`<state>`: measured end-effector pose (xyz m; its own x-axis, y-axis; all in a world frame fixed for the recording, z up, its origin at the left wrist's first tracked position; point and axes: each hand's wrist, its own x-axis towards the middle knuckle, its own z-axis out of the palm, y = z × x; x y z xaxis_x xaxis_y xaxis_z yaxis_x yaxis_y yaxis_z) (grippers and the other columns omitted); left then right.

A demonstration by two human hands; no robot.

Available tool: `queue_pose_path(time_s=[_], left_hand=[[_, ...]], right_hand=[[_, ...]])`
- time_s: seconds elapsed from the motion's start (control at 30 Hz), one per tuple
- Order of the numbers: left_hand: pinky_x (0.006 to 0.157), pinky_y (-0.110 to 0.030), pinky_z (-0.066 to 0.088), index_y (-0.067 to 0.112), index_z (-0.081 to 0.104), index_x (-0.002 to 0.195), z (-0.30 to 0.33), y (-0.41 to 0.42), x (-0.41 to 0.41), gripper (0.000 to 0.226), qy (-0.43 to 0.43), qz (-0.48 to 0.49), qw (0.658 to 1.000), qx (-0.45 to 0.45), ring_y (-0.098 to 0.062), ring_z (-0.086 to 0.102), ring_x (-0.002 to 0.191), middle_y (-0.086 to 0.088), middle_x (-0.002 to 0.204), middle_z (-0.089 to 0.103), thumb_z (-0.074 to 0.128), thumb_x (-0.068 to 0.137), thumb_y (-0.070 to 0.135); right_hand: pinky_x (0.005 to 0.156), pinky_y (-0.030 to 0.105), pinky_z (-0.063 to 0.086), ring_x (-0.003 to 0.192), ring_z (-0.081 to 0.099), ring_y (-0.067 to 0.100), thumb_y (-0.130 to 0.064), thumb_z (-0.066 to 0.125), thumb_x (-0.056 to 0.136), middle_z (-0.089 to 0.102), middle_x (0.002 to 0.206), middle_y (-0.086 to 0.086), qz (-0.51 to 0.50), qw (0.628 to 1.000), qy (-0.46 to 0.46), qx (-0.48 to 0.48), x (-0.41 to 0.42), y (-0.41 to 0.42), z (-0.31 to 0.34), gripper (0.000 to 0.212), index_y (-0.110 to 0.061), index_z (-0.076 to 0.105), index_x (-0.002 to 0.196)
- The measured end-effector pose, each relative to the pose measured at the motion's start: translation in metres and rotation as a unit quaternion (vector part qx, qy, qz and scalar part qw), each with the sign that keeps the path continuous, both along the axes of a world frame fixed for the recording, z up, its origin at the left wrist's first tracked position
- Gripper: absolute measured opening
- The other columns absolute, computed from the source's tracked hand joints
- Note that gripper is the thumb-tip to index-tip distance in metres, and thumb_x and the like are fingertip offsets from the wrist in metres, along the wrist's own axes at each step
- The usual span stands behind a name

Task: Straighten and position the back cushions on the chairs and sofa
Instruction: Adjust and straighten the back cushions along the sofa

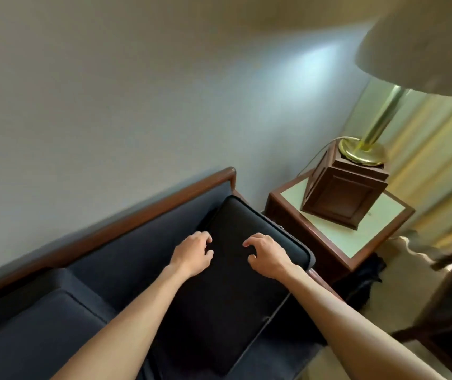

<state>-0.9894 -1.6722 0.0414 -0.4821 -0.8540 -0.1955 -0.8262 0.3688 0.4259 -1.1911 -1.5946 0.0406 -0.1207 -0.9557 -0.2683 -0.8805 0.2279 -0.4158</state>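
both hands rest palm-down, fingers curled, on a dark back cushion [227, 283] lying at the right end of the sofa [126, 237]: left hand [192, 253], right hand [267, 255]. beside it, a side table [356, 237] carries a brass lamp [367, 144].

a sitting room: sofa [54, 270], lamp [378, 127], side table [356, 237].

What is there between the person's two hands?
In the head view, only a bare stretch of the black cushion lies between the left hand and the right hand. Both hands rest on it, fingers curled.
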Motion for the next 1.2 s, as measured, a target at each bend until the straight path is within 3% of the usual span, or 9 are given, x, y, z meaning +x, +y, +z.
queue_pose_path(time_s=[0.2,0.33,0.43,0.57,0.67,0.77,0.9,1.03,1.2], left_hand=[[0.091,-0.036,0.049,0.020,0.051,0.129,-0.042,0.002,-0.150,0.041,-0.009,-0.090,0.995,-0.033,-0.019,0.050,0.117,0.000,0.129,0.051,0.060,0.089,0.019],[0.108,-0.046,0.039,0.023,0.031,0.146,-0.065,-0.019,-0.215,0.077,-0.094,-0.207,0.972,-0.060,-0.024,0.031,0.140,-0.004,0.151,0.033,0.070,0.079,0.019],[0.117,-0.058,0.022,0.026,0.011,0.154,-0.083,-0.031,-0.241,0.107,-0.198,-0.290,0.936,-0.016,-0.025,0.009,0.150,-0.003,0.163,0.013,0.081,0.073,0.028],[0.115,-0.056,0.027,0.024,0.018,0.152,-0.101,-0.029,-0.245,0.101,-0.223,-0.304,0.926,-0.021,-0.023,0.008,0.149,0.000,0.161,0.017,0.080,0.072,0.027],[0.107,-0.049,0.039,0.026,0.029,0.147,-0.104,-0.026,-0.236,0.089,-0.168,-0.277,0.946,-0.032,-0.021,0.017,0.146,0.003,0.155,0.027,0.076,0.072,0.011],[0.103,-0.047,0.043,0.028,0.038,0.138,-0.094,-0.019,-0.222,0.080,-0.110,-0.267,0.957,-0.021,-0.018,0.023,0.142,0.006,0.147,0.035,0.073,0.071,0.002],[0.088,-0.033,0.043,0.030,0.043,0.122,-0.068,-0.009,-0.193,0.067,-0.083,-0.280,0.954,-0.064,-0.016,0.036,0.126,0.009,0.130,0.041,0.071,0.067,0.002],[0.090,-0.034,0.045,0.030,0.029,0.142,-0.030,-0.011,-0.151,0.096,-0.146,-0.280,0.944,-0.093,-0.020,0.036,0.123,0.003,0.138,0.033,0.074,0.060,0.010],[0.102,-0.044,0.036,0.031,0.009,0.154,0.008,-0.019,-0.073,0.122,-0.281,-0.230,0.928,-0.081,-0.024,0.029,0.134,0.003,0.158,0.018,0.084,0.058,0.032]], right_hand=[[0.103,0.046,0.042,0.133,0.039,0.024,-0.041,0.064,0.085,0.044,0.145,0.000,-0.149,0.988,-0.004,0.043,-0.133,0.055,-0.054,0.061,-0.024,0.046,0.140],[0.114,0.045,0.035,0.141,0.034,0.028,-0.059,0.079,0.068,0.034,0.154,0.010,-0.251,0.957,-0.131,0.069,-0.167,0.053,-0.090,0.110,-0.016,0.026,0.153],[0.116,0.038,0.029,0.144,0.030,0.027,-0.060,0.086,0.060,0.026,0.159,0.011,-0.290,0.926,-0.224,0.092,-0.172,0.051,-0.116,0.128,-0.011,0.016,0.155],[0.118,0.040,0.030,0.144,0.032,0.026,-0.058,0.090,0.054,0.027,0.160,0.008,-0.351,0.884,-0.295,0.094,-0.172,0.048,-0.146,0.134,-0.012,0.015,0.156],[0.110,0.041,0.042,0.129,0.048,0.025,-0.051,0.094,0.049,0.046,0.146,0.008,-0.362,0.881,-0.290,0.096,-0.174,0.042,-0.150,0.122,-0.013,0.031,0.147],[0.089,0.033,0.051,0.102,0.056,0.016,-0.039,0.096,0.048,0.056,0.117,0.002,-0.337,0.893,-0.281,0.095,-0.170,0.048,-0.141,0.091,-0.019,0.042,0.119],[0.079,0.023,0.049,0.098,0.056,0.012,-0.030,0.093,0.046,0.056,0.111,0.000,-0.290,0.901,-0.320,0.041,-0.143,0.068,-0.121,0.084,-0.019,0.044,0.113],[0.065,0.011,0.044,0.088,0.058,0.006,-0.017,0.092,0.048,0.061,0.099,-0.008,-0.195,0.923,-0.331,-0.004,-0.114,0.069,-0.091,0.072,-0.022,0.049,0.106],[0.080,0.030,0.053,0.094,0.062,0.014,-0.020,0.087,0.044,0.064,0.103,-0.005,-0.047,0.953,-0.299,0.005,-0.084,0.065,-0.060,0.075,-0.024,0.051,0.110]])
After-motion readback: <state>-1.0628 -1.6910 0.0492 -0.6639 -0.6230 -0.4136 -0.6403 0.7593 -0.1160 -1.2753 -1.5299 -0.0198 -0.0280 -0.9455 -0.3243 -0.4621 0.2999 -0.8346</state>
